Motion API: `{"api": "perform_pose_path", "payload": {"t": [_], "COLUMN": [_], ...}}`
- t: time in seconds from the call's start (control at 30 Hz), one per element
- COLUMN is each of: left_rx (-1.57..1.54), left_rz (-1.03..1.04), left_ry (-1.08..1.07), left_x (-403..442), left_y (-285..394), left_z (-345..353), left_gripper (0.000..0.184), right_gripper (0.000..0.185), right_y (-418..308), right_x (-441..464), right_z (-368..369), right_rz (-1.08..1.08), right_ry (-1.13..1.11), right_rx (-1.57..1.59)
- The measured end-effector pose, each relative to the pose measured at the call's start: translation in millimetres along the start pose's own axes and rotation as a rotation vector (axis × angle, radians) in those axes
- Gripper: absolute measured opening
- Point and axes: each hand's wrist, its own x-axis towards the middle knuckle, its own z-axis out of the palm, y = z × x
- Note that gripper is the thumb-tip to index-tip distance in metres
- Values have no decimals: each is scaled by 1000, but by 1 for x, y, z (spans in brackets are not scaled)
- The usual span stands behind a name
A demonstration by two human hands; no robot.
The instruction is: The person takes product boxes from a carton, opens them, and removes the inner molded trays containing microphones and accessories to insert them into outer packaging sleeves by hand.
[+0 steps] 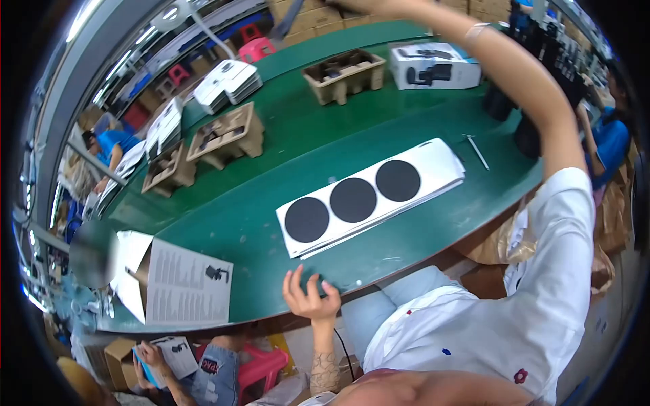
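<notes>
My left hand [311,298] is at the table's front edge, palm up. Its fingers are apart and loosely curled, with nothing in them. Just beyond it lies a stack of white sheets [433,162] bearing three black round pads [353,199]. My right arm reaches up across the right side, and my right hand [374,5] is cut off by the top edge of the view. Dark, blurred material meets its fingers, and a dark grey strip-like piece [289,20] shows to its left; its kind is unclear.
On the green table [257,277] stand an open printed box [189,284], cardboard pulp trays [227,135], a closed box [433,65], and stacked white cartons [227,82]. A thin metal tool [477,150] lies right. Black parts [531,95] stand farther right. Other people sit nearby.
</notes>
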Motion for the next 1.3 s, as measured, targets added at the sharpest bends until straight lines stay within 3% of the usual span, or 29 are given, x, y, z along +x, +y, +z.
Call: {"api": "perform_pose_path", "payload": {"t": [0.03,0.07,0.2,0.33,0.4,0.53,0.6,0.67,0.73,0.77,0.8,0.83,0.9,0.93,0.97,1.0,1.07,1.13,1.2,1.23,1.3], "left_rx": [0,13,-14,-39,-28,-31,-58,43,124,253,273,533,153,117,-222,-212,-465,-431,-319,-229,-70], "left_rz": [-5,-6,-57,-104,-101,-111,-124,-105,-68,-111,-197,-236,-318,-325,-393,-391,-823,-765,-671,-607,-476], "left_ry": [1,7,21,23,36,31,42,175,301,289,495,510,576,414,342,194,-166,-69,12,56,100], "left_x": [-1,-1,-5,-8,-7,-9,-9,-3,6,9,32,45,55,66,76,70,58,71,79,77,75], "left_y": [-1,-1,-4,-8,-10,-12,-13,-30,-54,-77,-90,-110,-169,-186,-199,-224,-264,-233,-205,-193,-168], "left_z": [1,1,5,8,10,8,6,-8,-33,-55,-69,-91,-130,-156,-163,-176,-184,-178,-168,-163,-155], "left_gripper": [20,20,19,19,19,19,19,34,57,79,90,106,130,138,137,135,135,134,133,132,134], "right_gripper": [17,36,31,33,36,35,36,48,67,73,79,83,89,91,93,93,93,81,47,35,18], "right_y": [-26,-49,-154,-194,-200,-206,-208,-204,-195,-188,-187,-191,-196,-197,-197,-197,-195,-203,-228,-241,-257], "right_x": [5,16,32,42,37,24,15,19,20,17,15,18,11,8,9,8,7,-5,-19,-36,-67], "right_z": [51,113,232,283,307,305,313,298,313,322,327,310,308,309,307,308,306,281,228,209,134], "right_rz": [-55,-60,161,399,478,467,345,300,195,139,85,11,-18,-31,-19,-32,-56,-47,-94,-101,-273], "right_ry": [-72,-196,-346,-641,-667,-740,-711,-974,-953,-948,-940,-1040,-1027,-1012,-1033,-1031,-1022,-890,-653,-503,-237], "right_rx": [119,254,363,327,271,163,102,302,266,258,249,151,77,42,26,23,9,25,216,393,1070]}}
